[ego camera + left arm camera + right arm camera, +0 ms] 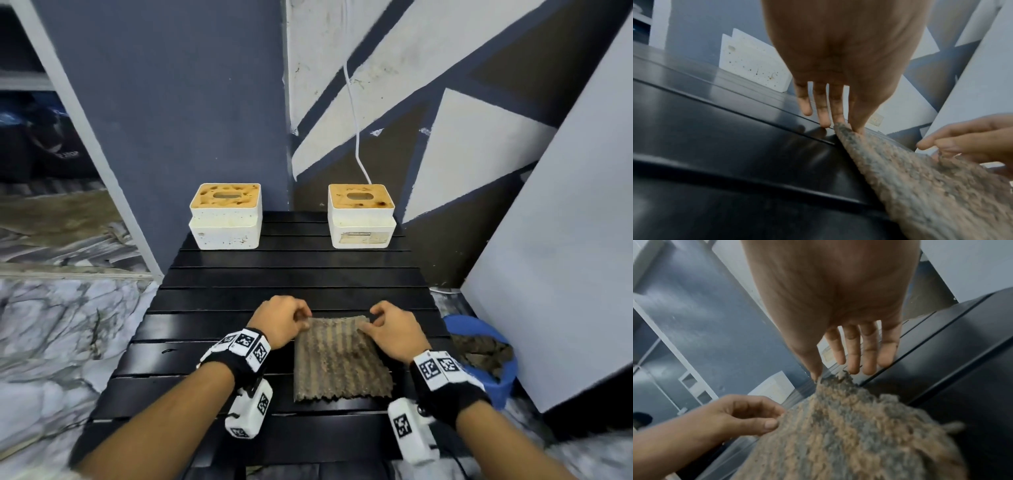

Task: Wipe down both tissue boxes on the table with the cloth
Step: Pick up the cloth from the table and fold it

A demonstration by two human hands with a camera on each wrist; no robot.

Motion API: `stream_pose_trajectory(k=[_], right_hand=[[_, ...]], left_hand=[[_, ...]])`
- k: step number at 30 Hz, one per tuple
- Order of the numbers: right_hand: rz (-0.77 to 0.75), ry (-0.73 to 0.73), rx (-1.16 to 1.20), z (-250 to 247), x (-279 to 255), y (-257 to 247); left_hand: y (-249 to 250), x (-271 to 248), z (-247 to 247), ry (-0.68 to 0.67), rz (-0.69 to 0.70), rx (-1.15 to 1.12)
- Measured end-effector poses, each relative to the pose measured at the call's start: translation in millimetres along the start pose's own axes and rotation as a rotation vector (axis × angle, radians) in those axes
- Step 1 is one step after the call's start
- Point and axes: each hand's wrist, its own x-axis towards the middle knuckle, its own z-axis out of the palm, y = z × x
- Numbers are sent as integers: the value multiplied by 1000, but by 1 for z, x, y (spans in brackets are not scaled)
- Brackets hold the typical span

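Two white tissue boxes with tan tops stand at the far end of the black slatted table [239, 274], the left box [224, 219] and the right box [361, 219] well apart. A brown-grey ribbed cloth [342, 359] lies flat on the near part of the table. My left hand [305, 320] pinches its far left corner, and in the left wrist view the thumb and forefinger of this left hand [846, 126] close on that corner of the cloth [920, 178]. My right hand [371, 322] pinches the far right corner, also seen up close as the right hand [828, 374] on the cloth [849, 426].
A blue basin [503, 377] holding another dirty cloth sits on the floor right of the table. A large white board [565, 240] leans there too. A white cable [356, 137] hangs down the wall behind the right box. Marble floor lies to the left.
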Motion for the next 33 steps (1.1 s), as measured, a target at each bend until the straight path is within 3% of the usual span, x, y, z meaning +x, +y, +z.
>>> stream_pose_trajectory(k=[8,14,22,26,29,33], right_hand=[[-85,55,-123,11,31,-9],[-272,-66,-171,6,41,-5],[-287,-184,-272,1,46,-12],[-261,-184,-208,-16,45,-19],[-320,-148,-136,-33,37,-23],[-395,-144,-99,-44,13,-21]], left_hand=[[-6,3,1,121,-41,-106],[-15,5,8,68,-19,-124],[-13,8,-1,-44,-16,-84],[-10,6,-11,8,-8,-168],[-5,1,-19,74,45,-255],[0,-16,-21,121,206,-159]])
